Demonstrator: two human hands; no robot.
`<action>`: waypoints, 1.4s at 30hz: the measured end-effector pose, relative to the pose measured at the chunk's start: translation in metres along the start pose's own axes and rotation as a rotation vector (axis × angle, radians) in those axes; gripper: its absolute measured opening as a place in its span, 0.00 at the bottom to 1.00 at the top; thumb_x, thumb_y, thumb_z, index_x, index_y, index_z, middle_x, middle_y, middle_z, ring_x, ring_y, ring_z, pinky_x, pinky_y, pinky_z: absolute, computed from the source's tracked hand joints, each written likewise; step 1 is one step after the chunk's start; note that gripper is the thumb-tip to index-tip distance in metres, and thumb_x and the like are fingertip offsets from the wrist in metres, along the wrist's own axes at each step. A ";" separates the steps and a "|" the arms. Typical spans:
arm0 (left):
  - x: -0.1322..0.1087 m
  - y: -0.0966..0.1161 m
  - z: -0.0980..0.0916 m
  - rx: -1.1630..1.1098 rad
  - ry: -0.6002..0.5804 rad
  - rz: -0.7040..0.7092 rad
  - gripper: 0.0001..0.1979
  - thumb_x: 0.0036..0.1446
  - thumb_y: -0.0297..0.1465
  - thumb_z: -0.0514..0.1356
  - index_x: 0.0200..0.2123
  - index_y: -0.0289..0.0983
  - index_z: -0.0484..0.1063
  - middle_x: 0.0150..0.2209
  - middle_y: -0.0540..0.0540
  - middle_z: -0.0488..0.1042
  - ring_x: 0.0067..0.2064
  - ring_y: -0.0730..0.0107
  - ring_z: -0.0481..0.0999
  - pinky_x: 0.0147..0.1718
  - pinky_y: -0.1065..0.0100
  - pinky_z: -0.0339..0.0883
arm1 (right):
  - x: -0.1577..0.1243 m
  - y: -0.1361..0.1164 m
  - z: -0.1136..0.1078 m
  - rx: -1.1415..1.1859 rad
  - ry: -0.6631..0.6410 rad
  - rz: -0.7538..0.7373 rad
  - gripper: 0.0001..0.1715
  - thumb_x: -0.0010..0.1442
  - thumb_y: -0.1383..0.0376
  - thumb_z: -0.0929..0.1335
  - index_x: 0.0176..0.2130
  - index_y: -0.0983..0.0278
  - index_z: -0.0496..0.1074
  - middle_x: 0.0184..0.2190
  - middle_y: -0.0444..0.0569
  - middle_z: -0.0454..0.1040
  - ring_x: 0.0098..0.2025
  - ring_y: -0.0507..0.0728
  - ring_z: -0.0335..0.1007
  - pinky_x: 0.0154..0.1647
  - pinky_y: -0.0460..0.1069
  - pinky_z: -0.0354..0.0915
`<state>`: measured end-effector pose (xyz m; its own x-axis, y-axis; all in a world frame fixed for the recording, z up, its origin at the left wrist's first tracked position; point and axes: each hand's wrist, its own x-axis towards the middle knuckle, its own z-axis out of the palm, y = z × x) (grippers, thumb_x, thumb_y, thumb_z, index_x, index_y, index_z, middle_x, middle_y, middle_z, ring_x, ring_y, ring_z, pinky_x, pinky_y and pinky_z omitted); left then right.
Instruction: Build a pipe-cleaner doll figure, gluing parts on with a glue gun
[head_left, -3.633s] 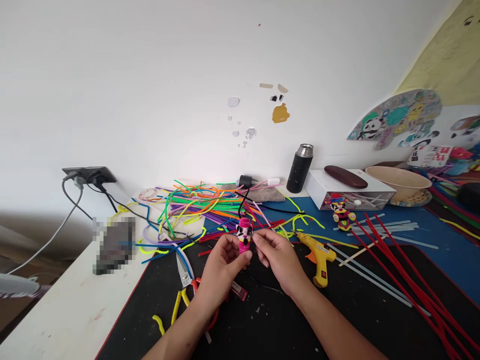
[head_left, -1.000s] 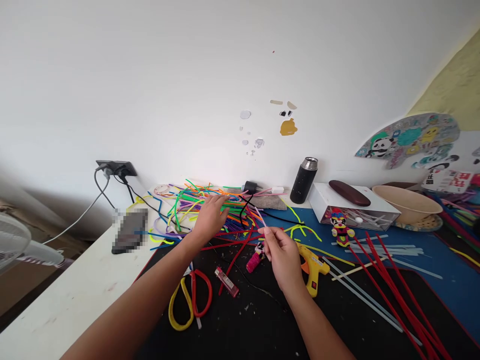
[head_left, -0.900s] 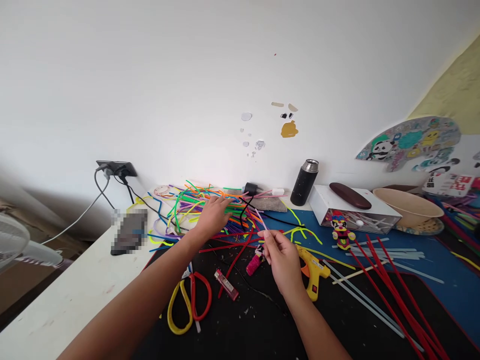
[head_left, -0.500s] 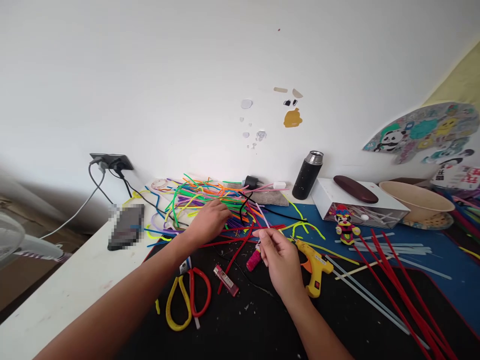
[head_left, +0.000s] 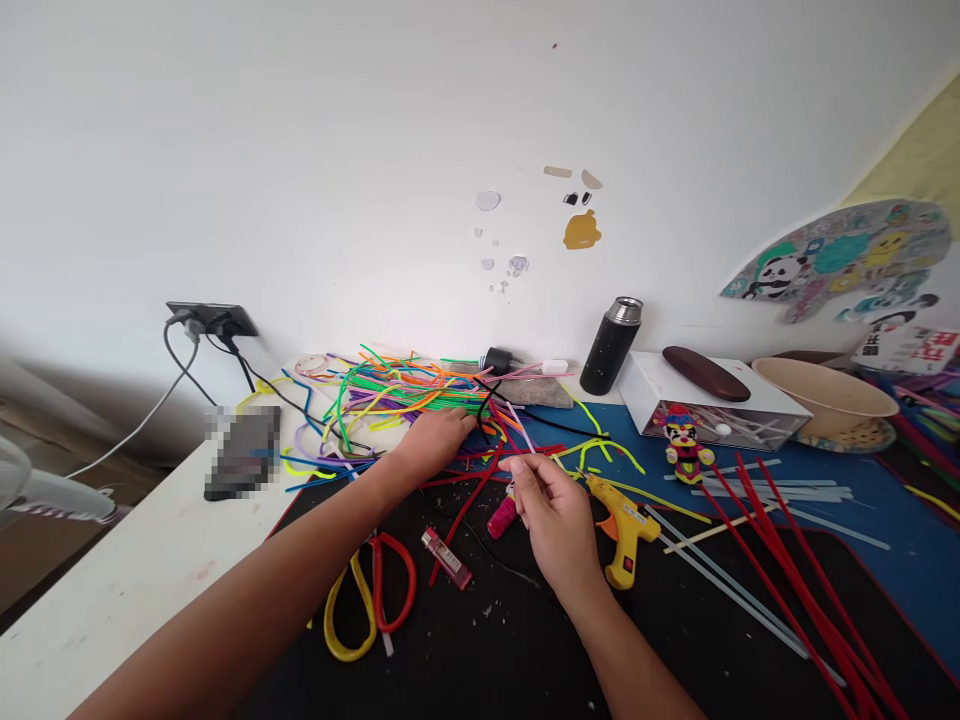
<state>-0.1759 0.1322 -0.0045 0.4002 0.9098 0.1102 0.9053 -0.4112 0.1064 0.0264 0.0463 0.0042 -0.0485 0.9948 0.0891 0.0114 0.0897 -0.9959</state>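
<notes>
My left hand (head_left: 439,440) reaches into the heap of coloured pipe cleaners (head_left: 375,395) at the back of the desk. Its fingers are bent down and close together at the heap's right side; whatever is under them is hidden. My right hand (head_left: 559,505) is closed in a pinch just in front of the heap. What sits between its thumb and forefinger is too small to make out. A magenta wrapped piece (head_left: 502,517) lies beside the right fingers. Just right of that hand rests a yellow glue gun (head_left: 627,530).
Scissors (head_left: 379,600) with yellow and red handles and a pink lighter (head_left: 448,558) lie in front. Behind stands a black flask (head_left: 609,350). To the right are a small colourful figure (head_left: 684,450), a white box (head_left: 637,395), red pipe cleaners (head_left: 806,580) and clear glue sticks (head_left: 739,585).
My left hand has shifted slightly to the right and lower over the heap. The right hand keeps its pinch in nearly the same place. The whole view has shifted a little.
</notes>
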 end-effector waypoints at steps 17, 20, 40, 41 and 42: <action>0.002 -0.012 -0.009 0.053 0.025 0.036 0.13 0.64 0.26 0.53 0.43 0.40 0.77 0.43 0.39 0.81 0.46 0.53 0.79 0.46 0.59 0.69 | 0.000 -0.003 -0.001 0.012 -0.010 -0.010 0.26 0.64 0.44 0.69 0.40 0.63 0.81 0.21 0.41 0.63 0.21 0.52 0.58 0.20 0.45 0.53; 0.004 -0.013 -0.010 0.077 0.037 0.001 0.14 0.65 0.25 0.52 0.44 0.40 0.76 0.42 0.40 0.81 0.44 0.54 0.79 0.43 0.60 0.69 | 0.000 -0.001 -0.002 0.009 -0.013 -0.012 0.25 0.65 0.45 0.69 0.40 0.63 0.81 0.21 0.41 0.63 0.22 0.52 0.58 0.21 0.45 0.54; 0.005 -0.018 0.006 0.038 0.022 0.129 0.11 0.66 0.28 0.56 0.39 0.39 0.80 0.41 0.41 0.78 0.42 0.58 0.78 0.46 0.62 0.70 | 0.002 -0.002 -0.003 0.010 -0.018 -0.006 0.27 0.65 0.44 0.69 0.41 0.65 0.80 0.20 0.41 0.62 0.22 0.51 0.57 0.21 0.45 0.54; 0.005 -0.018 0.005 0.040 0.032 0.128 0.11 0.67 0.28 0.55 0.39 0.38 0.80 0.41 0.40 0.78 0.42 0.58 0.78 0.45 0.61 0.70 | 0.003 -0.002 -0.004 0.015 -0.019 -0.003 0.27 0.65 0.44 0.69 0.41 0.65 0.80 0.21 0.40 0.62 0.22 0.51 0.57 0.21 0.45 0.54; 0.005 -0.018 0.003 0.041 0.047 0.123 0.12 0.67 0.28 0.55 0.39 0.38 0.79 0.41 0.40 0.77 0.42 0.58 0.77 0.45 0.61 0.70 | 0.003 -0.001 -0.004 0.018 -0.019 0.000 0.28 0.65 0.43 0.69 0.41 0.65 0.80 0.21 0.40 0.62 0.22 0.51 0.57 0.21 0.45 0.54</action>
<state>-0.1894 0.1443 -0.0093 0.5027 0.8483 0.1663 0.8550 -0.5163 0.0488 0.0305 0.0494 0.0056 -0.0673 0.9938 0.0889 -0.0065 0.0887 -0.9960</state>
